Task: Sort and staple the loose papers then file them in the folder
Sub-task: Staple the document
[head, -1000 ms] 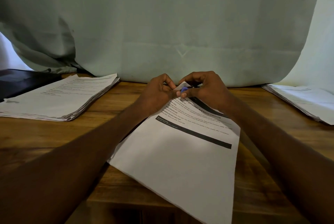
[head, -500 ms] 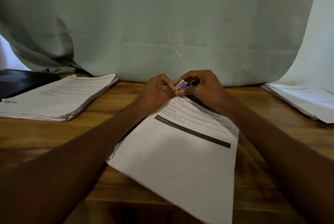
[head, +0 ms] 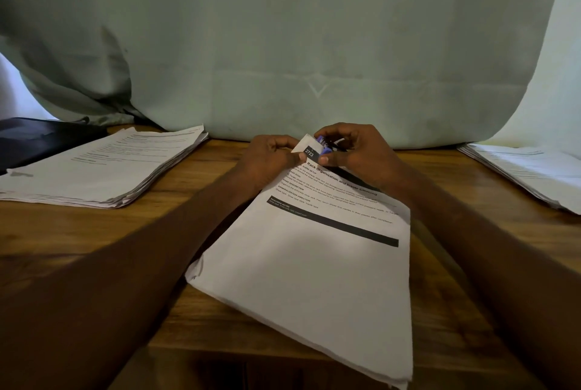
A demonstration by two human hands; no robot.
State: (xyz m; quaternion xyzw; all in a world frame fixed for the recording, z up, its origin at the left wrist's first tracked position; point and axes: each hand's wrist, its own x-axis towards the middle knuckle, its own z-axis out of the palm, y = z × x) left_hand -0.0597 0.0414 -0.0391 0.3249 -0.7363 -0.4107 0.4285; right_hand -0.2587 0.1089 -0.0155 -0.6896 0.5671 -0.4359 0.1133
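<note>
The top corner of the paper set (head: 314, 263) on the table (head: 94, 232) was pinched by the left hand (head: 267, 160), steadying it for the small stapler (head: 323, 145) gripped in the right hand's (head: 361, 153) curled fingers

A big pale green cloth (head: 283, 43) hangs behind like a curtain, with folds on its left side; its bottom edge comes down to the back of a brown wooden table (head: 471, 279); the wood looks shiny.
</note>
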